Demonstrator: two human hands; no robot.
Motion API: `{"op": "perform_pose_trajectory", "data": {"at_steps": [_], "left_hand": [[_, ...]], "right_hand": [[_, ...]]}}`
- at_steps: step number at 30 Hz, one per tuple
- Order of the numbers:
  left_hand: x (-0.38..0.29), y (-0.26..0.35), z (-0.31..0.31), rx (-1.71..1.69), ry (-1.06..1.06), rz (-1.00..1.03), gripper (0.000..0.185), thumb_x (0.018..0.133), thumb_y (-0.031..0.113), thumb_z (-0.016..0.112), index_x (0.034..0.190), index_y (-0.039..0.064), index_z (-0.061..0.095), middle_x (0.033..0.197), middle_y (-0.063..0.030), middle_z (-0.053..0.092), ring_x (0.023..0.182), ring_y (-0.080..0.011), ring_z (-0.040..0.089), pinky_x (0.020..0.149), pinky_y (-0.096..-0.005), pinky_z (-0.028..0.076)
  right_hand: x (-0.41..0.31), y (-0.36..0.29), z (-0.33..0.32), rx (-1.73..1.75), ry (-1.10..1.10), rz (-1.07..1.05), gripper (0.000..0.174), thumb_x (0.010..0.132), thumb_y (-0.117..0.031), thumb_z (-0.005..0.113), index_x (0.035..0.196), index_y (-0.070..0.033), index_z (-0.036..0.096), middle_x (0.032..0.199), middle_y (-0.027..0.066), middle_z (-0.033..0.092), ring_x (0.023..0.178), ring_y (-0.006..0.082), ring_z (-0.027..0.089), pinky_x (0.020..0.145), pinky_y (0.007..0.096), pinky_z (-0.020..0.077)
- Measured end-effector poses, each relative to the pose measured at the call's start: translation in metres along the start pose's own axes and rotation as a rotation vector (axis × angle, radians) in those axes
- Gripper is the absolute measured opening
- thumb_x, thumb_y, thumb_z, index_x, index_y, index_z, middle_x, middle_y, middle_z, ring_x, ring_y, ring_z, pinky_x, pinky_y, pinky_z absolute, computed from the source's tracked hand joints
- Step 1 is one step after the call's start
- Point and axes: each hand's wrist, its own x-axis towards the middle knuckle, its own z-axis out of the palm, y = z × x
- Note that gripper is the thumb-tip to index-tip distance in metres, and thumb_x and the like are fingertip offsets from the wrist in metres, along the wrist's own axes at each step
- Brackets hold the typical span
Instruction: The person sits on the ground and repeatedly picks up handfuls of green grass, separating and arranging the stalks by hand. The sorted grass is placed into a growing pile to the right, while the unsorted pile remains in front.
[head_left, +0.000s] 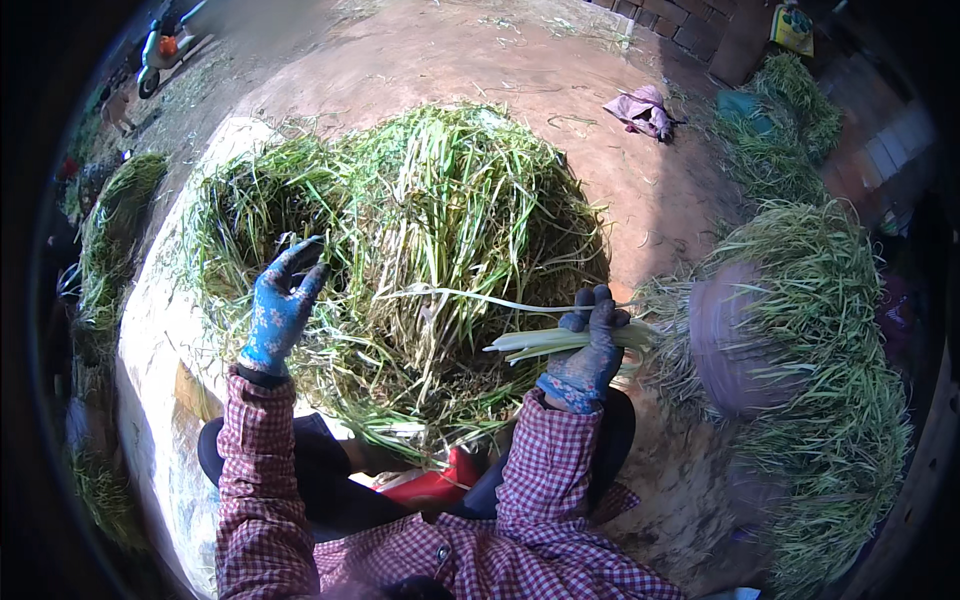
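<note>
My right hand (585, 367), in a soiled blue floral glove, grips a small bunch of pale green stalks (532, 341) by their middle. One long pale strand (484, 298) runs from its fingers to the left, across the front of a large heap of cut green leafy stalks (442, 210). My left hand (277, 311) wears a matching glove. It is raised at the heap's left side with fingers and thumb apart, and nothing shows between them. Brown, withered leaves hang along the heap's front, while its top is greener.
At the right stands a big leafy bundle (832, 300) wrapped in a purplish band (739, 341). A pale sheet (161, 360) lies at the left. Farther off are a crumpled pink cloth (643, 112) and a scooter (161, 49). Something red (431, 484) lies between my knees.
</note>
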Motion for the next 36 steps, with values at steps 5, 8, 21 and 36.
{"op": "perform_pose_trajectory", "data": {"at_steps": [5,8,21,36], "left_hand": [[-0.008,0.063,0.1,0.074,-0.244,0.601,0.058,0.075,0.02,0.072,0.127,0.01,0.049,0.116,-0.0123,0.058,0.108,-0.0284,0.056,0.104,-0.0414,0.028],[-0.012,0.047,0.121,-0.279,-0.531,0.093,0.04,0.079,0.02,0.069,0.116,0.007,0.058,0.097,-0.0055,0.064,0.09,-0.0183,0.061,0.087,-0.0344,0.046],[-0.062,0.052,0.148,-0.785,0.085,-0.114,0.009,0.085,0.004,0.061,0.093,0.002,0.064,0.079,-0.002,0.064,0.066,-0.0067,0.056,0.061,-0.0203,0.046],[-0.047,0.047,0.109,-0.323,0.014,-0.119,0.036,0.089,0.006,0.053,0.125,0.003,0.05,0.116,-0.0048,0.055,0.076,-0.0045,0.049,0.074,-0.0201,0.043]], "right_hand": [[-0.002,-0.005,0.002,-0.006,-0.109,0.028,0.016,0.084,-0.005,0.062,0.087,-0.019,0.054,0.1,0.0057,0.063,0.086,0.0187,0.06,0.055,0.0227,0.046],[-0.002,-0.016,-0.001,0.064,-0.055,0.018,0.02,0.082,-0.004,0.064,0.091,-0.019,0.055,0.102,0.0113,0.062,0.085,0.023,0.06,0.051,0.0234,0.0462],[-0.005,-0.006,0.01,-0.109,-0.049,0.046,0.023,0.082,-0.008,0.065,0.098,-0.013,0.05,0.111,0.0186,0.061,0.085,0.0257,0.064,0.055,0.0267,0.0494],[-0.009,-0.002,0.004,-0.117,-0.069,0.188,0.018,0.083,-0.012,0.065,0.095,-0.015,0.053,0.103,0.0122,0.063,0.087,0.0272,0.063,0.052,0.0258,0.0477]]}}
